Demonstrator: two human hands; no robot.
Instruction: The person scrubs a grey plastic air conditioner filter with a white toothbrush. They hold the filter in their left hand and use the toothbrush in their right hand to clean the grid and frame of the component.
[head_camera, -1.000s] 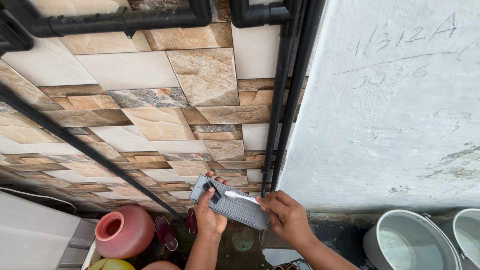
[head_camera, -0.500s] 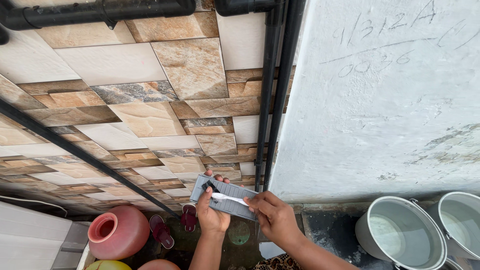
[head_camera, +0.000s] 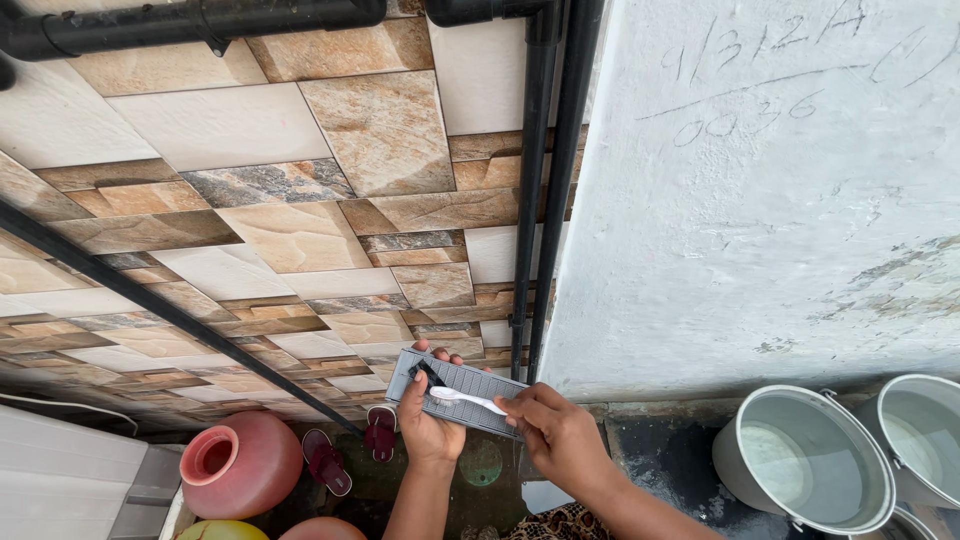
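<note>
We note the right hand pinching a small white plastic spoon-like tool at its handle end, laid across the grey ribbed rectangular plate that the left hand grips from below, before the stone-patterned tiled wall.

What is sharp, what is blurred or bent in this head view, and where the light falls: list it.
Head view: soft, even daylight, no hard shadows or glare; the tiled wall and the black pipes are sharp, though the wide lens splays their lines; the left hand under the grey tray and the right hand with the white spoon are crisp, without motion blur; the metal bucket shows dull reflections only.
</note>
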